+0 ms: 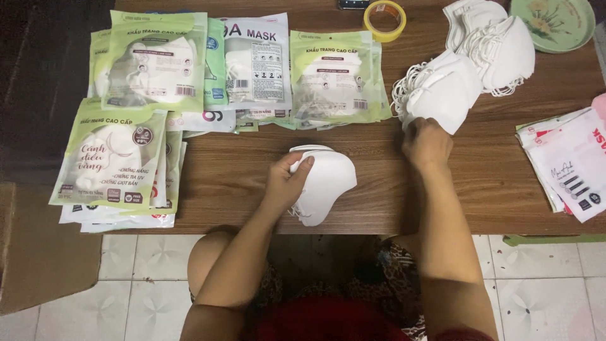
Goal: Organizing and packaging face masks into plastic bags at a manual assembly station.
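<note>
Knees under the wooden table, both hands busy with masks.
Left hand grips a small stack of white masks near the table edge; right hand pinches the loose mask pile. Bagged packs crowd the left, tape roll up top.

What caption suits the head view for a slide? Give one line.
Left hand holds a small stack of white masks while right hand grips the loose mask pile on a wooden table.
</note>
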